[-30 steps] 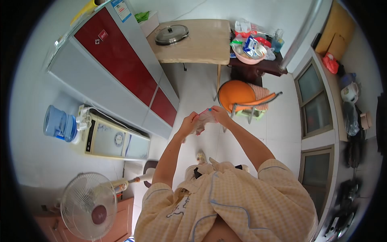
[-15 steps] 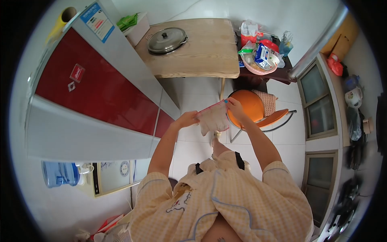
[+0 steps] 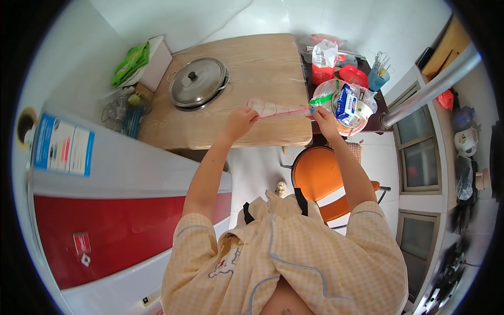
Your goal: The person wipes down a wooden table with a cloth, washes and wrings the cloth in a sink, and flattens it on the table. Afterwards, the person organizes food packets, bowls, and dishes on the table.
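A thin whitish cloth with a pink edge (image 3: 278, 108) is stretched over the front part of the wooden table (image 3: 262, 63). My left hand (image 3: 241, 123) pinches its left end, and my right hand (image 3: 324, 123) pinches the right end near the table's front right corner. The pink edge runs between both hands, facing me, while the pale part extends away over the wood. Whether the cloth touches the tabletop I cannot tell. Beyond my left hand, a lidded metal pan (image 3: 197, 81) stands on the table.
Right of the table, a basket (image 3: 354, 128) holds packets, near a whisk in a blue cup (image 3: 379, 79). An orange chair (image 3: 316, 173) stands below my right forearm. The red and grey fridge (image 3: 131, 236) is at left; a white box (image 3: 156, 65) is at the table's back left.
Both hands have carried the cloth forward from above the floor to over the table's front. The cloth hung down before and now extends away from me. The view has shifted closer to the table.
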A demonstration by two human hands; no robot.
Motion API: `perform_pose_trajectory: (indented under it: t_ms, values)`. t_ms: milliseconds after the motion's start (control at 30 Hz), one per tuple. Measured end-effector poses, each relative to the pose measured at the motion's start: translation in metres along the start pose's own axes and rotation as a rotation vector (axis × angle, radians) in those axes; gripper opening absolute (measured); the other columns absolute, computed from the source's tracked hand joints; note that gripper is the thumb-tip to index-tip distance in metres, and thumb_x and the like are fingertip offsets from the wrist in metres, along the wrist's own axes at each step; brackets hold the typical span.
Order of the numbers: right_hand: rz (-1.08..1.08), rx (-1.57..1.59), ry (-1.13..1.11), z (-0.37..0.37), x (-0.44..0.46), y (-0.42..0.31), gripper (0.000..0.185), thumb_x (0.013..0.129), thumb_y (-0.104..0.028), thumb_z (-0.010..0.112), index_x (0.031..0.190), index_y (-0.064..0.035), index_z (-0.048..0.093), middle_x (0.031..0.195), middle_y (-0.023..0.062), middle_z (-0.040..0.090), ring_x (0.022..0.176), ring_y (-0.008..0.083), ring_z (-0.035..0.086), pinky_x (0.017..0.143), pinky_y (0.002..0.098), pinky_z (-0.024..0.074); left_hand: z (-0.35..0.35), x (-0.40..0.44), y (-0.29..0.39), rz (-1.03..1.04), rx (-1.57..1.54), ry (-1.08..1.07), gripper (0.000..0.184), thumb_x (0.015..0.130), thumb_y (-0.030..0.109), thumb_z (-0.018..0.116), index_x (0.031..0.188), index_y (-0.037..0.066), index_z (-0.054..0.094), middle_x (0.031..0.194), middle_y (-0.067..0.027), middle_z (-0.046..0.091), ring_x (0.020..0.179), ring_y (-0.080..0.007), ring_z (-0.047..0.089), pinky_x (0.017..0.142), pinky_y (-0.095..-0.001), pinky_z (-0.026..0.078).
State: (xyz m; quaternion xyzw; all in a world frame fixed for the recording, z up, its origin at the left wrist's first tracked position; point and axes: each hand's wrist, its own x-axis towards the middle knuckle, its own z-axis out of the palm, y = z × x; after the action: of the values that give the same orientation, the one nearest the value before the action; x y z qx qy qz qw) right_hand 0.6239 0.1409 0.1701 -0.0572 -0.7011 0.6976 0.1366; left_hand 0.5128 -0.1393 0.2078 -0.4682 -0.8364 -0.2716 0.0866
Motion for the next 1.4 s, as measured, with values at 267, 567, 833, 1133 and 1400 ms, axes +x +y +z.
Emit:
perform_pose_trajectory:
  t_ms: [267, 567, 833, 1133, 1400]
  values:
    - [0.183, -1.257, -0.402, -0.013, -0.035, 0.070, 0.023, 0.081, -0.016, 0.049, 0.100, -0.0043, 0.054, 0.091, 0.0156, 0.056, 0.081, 0.0260, 0.055, 0.073, 0.0372, 0.0435, 0.099, -0.031, -0.017, -0.016, 0.109, -0.694, 0.024, 0.068, 0.020, 0.062, 0.090, 0.010, 0.056, 0.092, -0.0089, 0.055, 0.086, -0.0282, 0.053, 0.075, -0.0403, 0.041]
    - [0.139, -1.261, -0.003, 0.072, 0.007, 0.148, 0.056, 0.075, -0.025, 0.048, 0.128, -0.0116, 0.034, 0.131, 0.0144, 0.032, 0.121, 0.0324, 0.028, 0.099, 0.0463, 0.0228, 0.204, 0.002, -0.013, -0.349, 0.063, -0.116, 0.051, 0.073, 0.021, 0.054, 0.121, 0.008, 0.041, 0.129, -0.0190, 0.032, 0.114, -0.0386, 0.034, 0.093, -0.0484, 0.027]
    - [0.252, -1.443, 0.057, 0.063, 0.146, 0.158, 0.062, 0.075, -0.034, 0.046, 0.131, -0.0151, 0.029, 0.135, 0.0151, 0.024, 0.125, 0.0344, 0.021, 0.100, 0.0490, 0.0177, 0.217, 0.115, -0.099, -0.361, 0.119, -0.166, 0.050, 0.076, 0.026, 0.053, 0.121, 0.010, 0.042, 0.130, -0.0167, 0.032, 0.115, -0.0352, 0.034, 0.095, -0.0473, 0.026]
    - [0.116, -1.484, 0.299, 0.028, 0.362, 0.203, 0.054, 0.078, -0.033, 0.042, 0.129, -0.0197, 0.032, 0.133, 0.0177, 0.027, 0.121, 0.0406, 0.025, 0.097, 0.0517, 0.0203, 0.268, 0.293, -0.228, -0.316, 0.178, -0.031, 0.046, 0.080, 0.030, 0.047, 0.121, 0.011, 0.043, 0.129, -0.0154, 0.034, 0.117, -0.0333, 0.033, 0.096, -0.0492, 0.023]
    - [0.024, -1.503, 0.362, 0.019, 0.390, 0.216, 0.049, 0.080, -0.030, 0.039, 0.127, -0.0178, 0.036, 0.130, 0.0176, 0.032, 0.118, 0.0395, 0.030, 0.097, 0.0497, 0.0230, 0.288, 0.323, -0.255, -0.239, 0.237, 0.004, 0.048, 0.081, 0.034, 0.045, 0.124, 0.013, 0.040, 0.132, -0.0125, 0.032, 0.120, -0.0323, 0.030, 0.097, -0.0502, 0.021]
